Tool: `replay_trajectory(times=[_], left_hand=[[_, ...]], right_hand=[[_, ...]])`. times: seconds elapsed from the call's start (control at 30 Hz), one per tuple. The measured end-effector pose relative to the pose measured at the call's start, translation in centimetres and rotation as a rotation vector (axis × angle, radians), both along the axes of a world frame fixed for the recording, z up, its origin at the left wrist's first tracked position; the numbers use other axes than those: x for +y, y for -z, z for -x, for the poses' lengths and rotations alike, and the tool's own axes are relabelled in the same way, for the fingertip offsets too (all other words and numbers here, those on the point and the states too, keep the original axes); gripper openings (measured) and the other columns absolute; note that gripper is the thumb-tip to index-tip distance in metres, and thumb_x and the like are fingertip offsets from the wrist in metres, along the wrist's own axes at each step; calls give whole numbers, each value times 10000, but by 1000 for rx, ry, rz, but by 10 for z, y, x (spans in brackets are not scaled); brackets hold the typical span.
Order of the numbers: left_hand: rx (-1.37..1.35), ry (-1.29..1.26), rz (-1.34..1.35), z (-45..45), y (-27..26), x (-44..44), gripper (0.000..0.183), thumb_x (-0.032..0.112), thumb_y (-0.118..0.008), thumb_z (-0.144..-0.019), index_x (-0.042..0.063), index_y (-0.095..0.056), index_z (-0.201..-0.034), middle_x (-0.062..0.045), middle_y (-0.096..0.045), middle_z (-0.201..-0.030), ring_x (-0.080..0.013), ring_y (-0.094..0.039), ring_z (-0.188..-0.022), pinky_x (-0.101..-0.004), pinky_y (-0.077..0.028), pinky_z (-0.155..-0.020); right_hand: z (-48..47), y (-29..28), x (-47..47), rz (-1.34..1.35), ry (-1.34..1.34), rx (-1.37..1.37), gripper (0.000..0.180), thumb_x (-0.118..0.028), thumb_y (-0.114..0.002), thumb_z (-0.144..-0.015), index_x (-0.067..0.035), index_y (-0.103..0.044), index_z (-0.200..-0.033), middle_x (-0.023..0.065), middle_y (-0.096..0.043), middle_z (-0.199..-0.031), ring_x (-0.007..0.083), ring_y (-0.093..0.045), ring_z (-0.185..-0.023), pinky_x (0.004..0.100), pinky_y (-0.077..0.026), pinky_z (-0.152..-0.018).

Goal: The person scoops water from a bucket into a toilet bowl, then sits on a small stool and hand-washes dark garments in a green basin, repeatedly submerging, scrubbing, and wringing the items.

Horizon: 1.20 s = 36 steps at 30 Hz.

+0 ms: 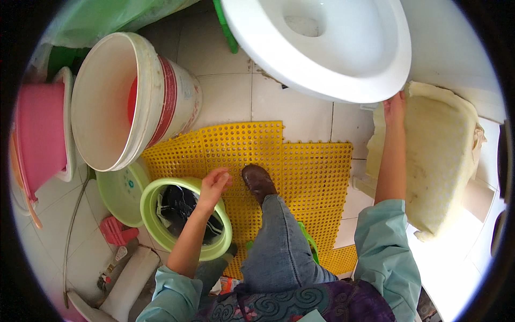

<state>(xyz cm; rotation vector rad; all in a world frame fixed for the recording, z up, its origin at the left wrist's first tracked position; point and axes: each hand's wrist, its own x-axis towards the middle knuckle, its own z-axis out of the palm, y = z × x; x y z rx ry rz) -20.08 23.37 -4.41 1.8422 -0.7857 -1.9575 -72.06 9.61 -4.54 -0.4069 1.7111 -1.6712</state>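
My left hand [215, 187] hangs over the right rim of a light green plastic basin [227, 227], its fingers loosely curled with nothing visible in them. Dark wet cloth [179, 211] with pale stripes lies in the basin, partly hidden by my forearm. Stretched far forward, my right hand [394, 108] is at the near right edge of a white bowl [322, 82], apparently a toilet. Its fingertips are hidden there, so its grip cannot be made out. Beside that hand, a pale yellow cloth [438, 157] drapes over a boxy object.
Yellow perforated mats [314, 177] cover part of the tiled floor under my brown shoe [257, 181]. At left a white bucket [181, 100] tilts beside pink basins [40, 133]. A green lid or shallow basin [120, 197], a pink brush [116, 231] and a hose [76, 225] lie lower down.
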Motion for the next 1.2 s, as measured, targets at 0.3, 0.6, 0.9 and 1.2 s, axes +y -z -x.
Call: replay_trajectory(times=[0.3, 0.6, 0.9, 1.2], left_hand=[[-234, -103, 204, -48, -29, 43, 356, 227, -538, -874, -13, -514, -1135, -83, -592, -965, -160, -587, -874, -292, -452, -759], [-243, -755, 412, -117, -94, -5, 768, 495, -455, -860, 62, -101, -1385, -196, -242, -1368, -316, -385, -1190, -469, -442, -865], [27, -1049, 409, -115, -115, -107, 689, 66, -468, -750, 223, -65, -1286, -174, -318, -1227, -374, -538, -940, -472, -571, -602], [131, -920, 396, -136, -106, -109, 675, 100, -513, -753, 122, -78, -1269, -173, -329, -1224, -357, -491, -1005, -438, -571, -599]], right_hand=[[-52, 59, 29, 110, 159, 211, 301, -226, -514, -891, -12, -477, -1100, 47, -528, -1056, 125, -492, -939, 278, -417, -778], [-280, 118, 140, -427, -540, 68, 387, -141, -561, -854, -39, -447, -1209, 88, -537, -1101, 112, -521, -824, 239, -444, -689], [-340, 100, 95, -376, -693, -55, 381, -164, -535, -870, -49, -433, -1218, 75, -471, -1174, 151, -555, -850, 286, -484, -693], [-347, 107, 99, -414, -819, 91, 293, -136, -541, -858, -41, -494, -1131, 68, -558, -986, 131, -560, -760, 246, -461, -610]])
